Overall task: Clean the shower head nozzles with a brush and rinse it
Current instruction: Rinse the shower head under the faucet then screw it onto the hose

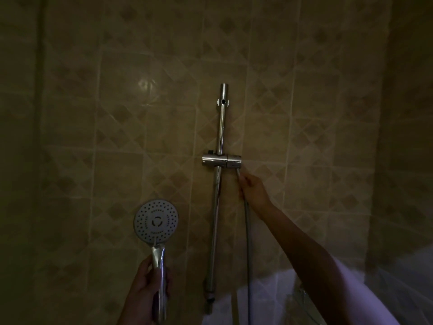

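Observation:
The round shower head (156,221) faces me at lower left, its nozzle face grey with many small holes. My left hand (146,287) grips its chrome handle from below and holds it upright, off the wall. My right hand (251,187) is raised to the right of the rail and pinches the thin metal hose (247,231) just under the chrome holder (221,160). The hose hangs straight down from that hand and leaves the view at the bottom. No brush is in view.
A vertical chrome slide rail (220,127) is fixed to the tan diamond-patterned tiled wall (140,113). The room is dim. A pale tub or basin edge (276,289) shows at the bottom right, with a faint wire rack (297,301) beside my right arm.

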